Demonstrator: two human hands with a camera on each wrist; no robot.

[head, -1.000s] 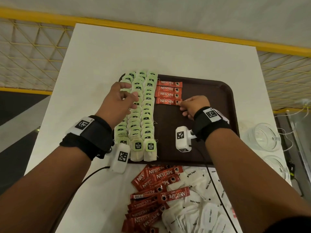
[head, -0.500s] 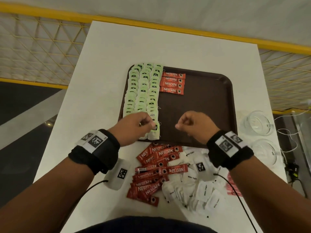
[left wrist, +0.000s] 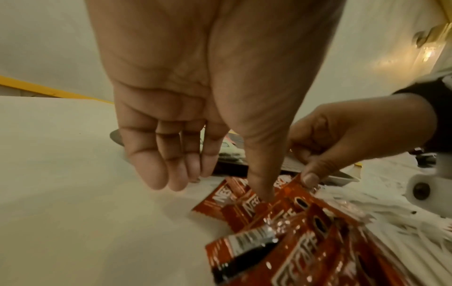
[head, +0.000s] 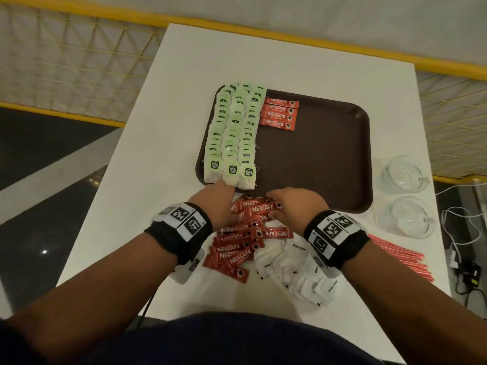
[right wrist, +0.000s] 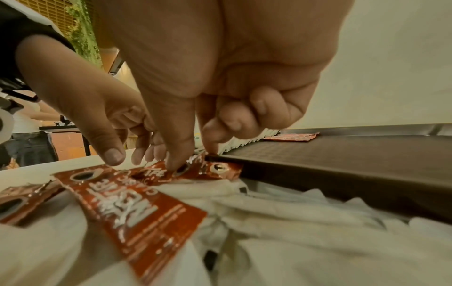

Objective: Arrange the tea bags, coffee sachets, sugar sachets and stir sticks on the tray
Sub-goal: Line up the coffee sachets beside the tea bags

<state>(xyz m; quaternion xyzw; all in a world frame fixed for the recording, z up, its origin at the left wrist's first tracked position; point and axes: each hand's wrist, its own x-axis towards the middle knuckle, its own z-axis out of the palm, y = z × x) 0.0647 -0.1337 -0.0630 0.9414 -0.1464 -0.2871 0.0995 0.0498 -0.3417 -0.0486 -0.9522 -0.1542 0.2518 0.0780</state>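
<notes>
A: Head view, centre of the frame: the right hand point(head: 295, 204) pinches one coffee sachet point(head: 263, 208) by its end, thumb and forefinger closed on it, at the top of the loose red pile point(head: 237, 248) just below the tray point(head: 316, 159).

B: And the left hand point(head: 213, 201)?

A: Its fingers hang straight and relaxed, holding nothing; the thumb point(left wrist: 261, 185) touches the pile — likely steadying it.

B: So the person should lift only that one sachet?

A: Probably. It should peel off without dragging its neighbours, then lie flat under the four sachets point(head: 279, 114) at upper centre, label up, beside the tea bags point(head: 234, 133). The sugar sachets point(head: 295, 272) and stir sticks point(head: 398, 256) lie off the tray, lower right.
</notes>
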